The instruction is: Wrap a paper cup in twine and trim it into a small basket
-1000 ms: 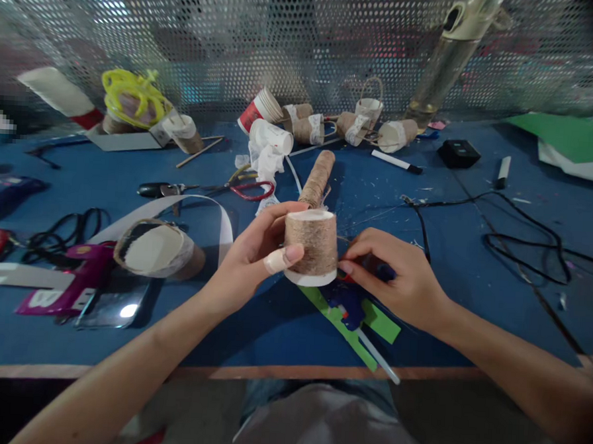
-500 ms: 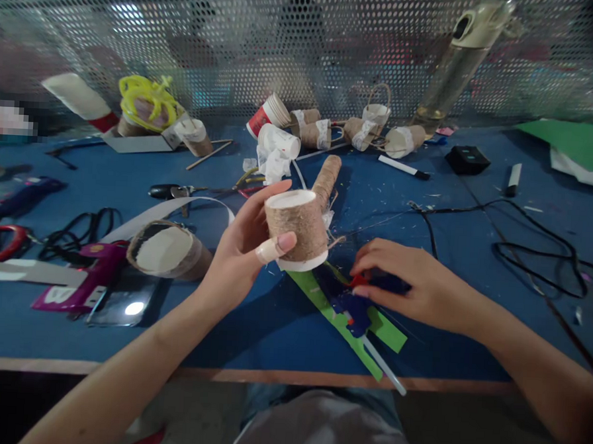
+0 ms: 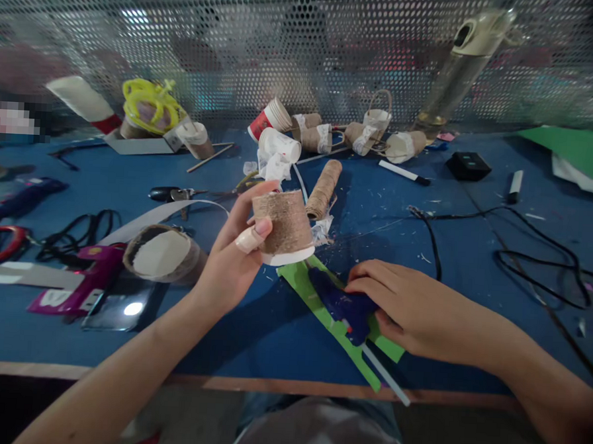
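Note:
My left hand (image 3: 237, 262) is closed around a twine-wrapped paper cup (image 3: 287, 223), with its thumb across the near side. A white rim shows at the cup's lower edge, which is held above the table. My right hand (image 3: 396, 303) has its fingers curled over the handle of a blue hot glue gun (image 3: 339, 302), and some fingertips are hidden behind it. A white glue stick (image 3: 386, 376) sticks out of the gun's rear. Beneath the gun lie strips of green paper (image 3: 297, 288). Behind the cup rests a roll of twine (image 3: 324, 189) beside crumpled lace (image 3: 322, 230).
To the left are another wrapped cup (image 3: 195, 260), a purple glue gun (image 3: 92, 277), a phone (image 3: 116, 306) and red-handled scissors (image 3: 0, 243). Small twine baskets (image 3: 360, 138) line the back near a tall bottle (image 3: 453, 74). A black cable (image 3: 537, 261) crosses the right side.
My left hand has moved slightly left with the cup, whose top has tipped out of sight. My right hand has shifted lower and curled further over the glue gun's handle.

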Demonstrator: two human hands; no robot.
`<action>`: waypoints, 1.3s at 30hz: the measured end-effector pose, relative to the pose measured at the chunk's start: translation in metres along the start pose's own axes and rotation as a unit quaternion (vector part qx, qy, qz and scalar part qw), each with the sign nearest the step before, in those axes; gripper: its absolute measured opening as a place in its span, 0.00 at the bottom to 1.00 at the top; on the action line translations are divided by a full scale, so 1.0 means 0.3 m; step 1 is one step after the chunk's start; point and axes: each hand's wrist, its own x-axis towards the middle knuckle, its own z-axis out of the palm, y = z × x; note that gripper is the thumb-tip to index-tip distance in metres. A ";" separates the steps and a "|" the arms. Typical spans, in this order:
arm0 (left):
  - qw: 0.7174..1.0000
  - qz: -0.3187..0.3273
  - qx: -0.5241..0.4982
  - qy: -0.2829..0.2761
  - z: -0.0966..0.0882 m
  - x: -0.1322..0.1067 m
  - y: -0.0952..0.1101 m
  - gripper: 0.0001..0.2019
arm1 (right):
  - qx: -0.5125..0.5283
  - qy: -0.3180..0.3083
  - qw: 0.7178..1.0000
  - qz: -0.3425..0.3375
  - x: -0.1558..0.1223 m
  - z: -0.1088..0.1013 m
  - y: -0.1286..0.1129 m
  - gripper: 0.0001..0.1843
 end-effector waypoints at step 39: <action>0.998 0.045 0.008 -0.039 0.021 -0.014 -0.001 0.26 | 0.180 0.285 0.939 0.067 -0.011 -0.015 0.007 0.12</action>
